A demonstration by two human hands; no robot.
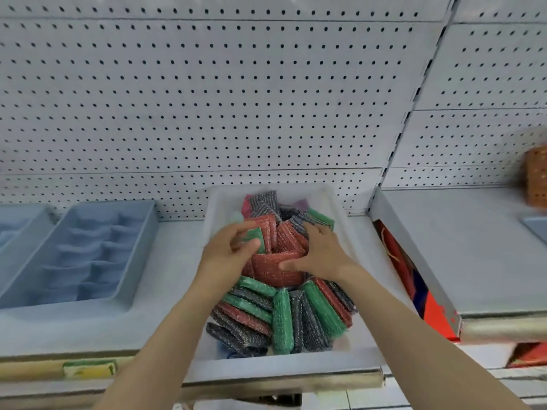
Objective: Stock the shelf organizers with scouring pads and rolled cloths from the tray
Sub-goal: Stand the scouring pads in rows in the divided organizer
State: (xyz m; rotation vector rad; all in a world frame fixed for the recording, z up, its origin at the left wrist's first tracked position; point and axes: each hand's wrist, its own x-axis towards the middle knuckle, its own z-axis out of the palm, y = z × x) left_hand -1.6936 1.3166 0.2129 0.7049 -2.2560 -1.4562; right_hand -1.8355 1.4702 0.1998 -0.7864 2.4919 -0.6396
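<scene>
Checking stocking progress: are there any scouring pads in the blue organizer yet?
No, the blue organizer shows only bare compartments, while the pads sit in the white tray.

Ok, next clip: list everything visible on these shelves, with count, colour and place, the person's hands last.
tray: one, white, centre of the shelf.
scouring pads: many, green, red and dark grey, piled in the tray.
organizer: one, blue, compartments bare, left of the tray.
second organizer: one, blue, cut off at the left edge.
pegboard: white back wall behind the shelf.
orange basket: one, blurred, far right shelf.
red and orange items: count unclear, lower shelf at right.
left hand: grips a green pad.
right hand: fingers spread on red pads.
</scene>
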